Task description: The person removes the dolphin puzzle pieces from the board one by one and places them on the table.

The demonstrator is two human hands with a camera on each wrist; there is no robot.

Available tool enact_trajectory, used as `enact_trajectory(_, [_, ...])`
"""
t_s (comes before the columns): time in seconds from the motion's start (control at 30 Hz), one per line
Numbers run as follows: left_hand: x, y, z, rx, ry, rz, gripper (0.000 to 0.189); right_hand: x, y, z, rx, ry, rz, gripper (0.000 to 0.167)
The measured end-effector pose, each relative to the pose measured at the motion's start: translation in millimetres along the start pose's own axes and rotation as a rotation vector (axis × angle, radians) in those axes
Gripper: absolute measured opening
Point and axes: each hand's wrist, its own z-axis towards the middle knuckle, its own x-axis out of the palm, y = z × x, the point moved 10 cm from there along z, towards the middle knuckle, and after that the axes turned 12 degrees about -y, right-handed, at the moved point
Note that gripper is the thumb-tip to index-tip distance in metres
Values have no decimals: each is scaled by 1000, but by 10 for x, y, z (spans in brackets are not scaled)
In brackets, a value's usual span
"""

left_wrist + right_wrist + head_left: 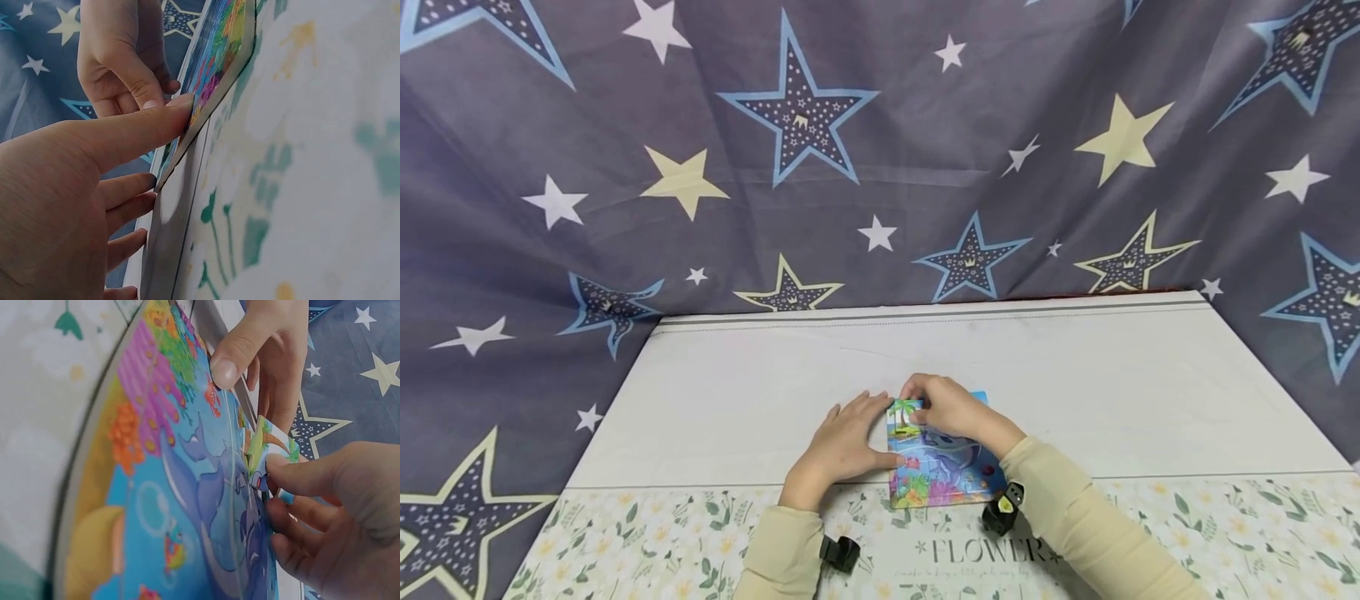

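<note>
A jigsaw puzzle (936,479) with a purple dolphin and coral in a blue sea lies flat on the table. My right hand (953,408) pinches a puzzle piece (270,442) with a palm tree between thumb and fingers, at the puzzle's upper left corner. That piece stands tilted up from the board in the right wrist view. Along the left edge rests my left hand (842,446), its fingers fairly straight and spread. Its thumb (169,117) lies on the border, close to the red crab (212,399) in the picture.
The table's white back part (737,392) meets a flower-patterned front part (647,533) with the word FLOWER printed on it. A dark curtain (880,200) with stars hangs behind and at both sides. Each wrist wears a small black camera (841,553).
</note>
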Motion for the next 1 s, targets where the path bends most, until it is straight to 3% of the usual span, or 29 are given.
enact_trajectory(0.3, [6,-25,13,2,12,-3,92,-91,25,44,-32,11,97,12])
enact_trajectory(0.5, [16,-30,-37,-5,29,-14,89,-220,-15,57,-25,-32,116,12])
enact_trajectory(1.0, [34,-66,-54,22,17,-42,88,-777,-568,-29,105,-243,155,14])
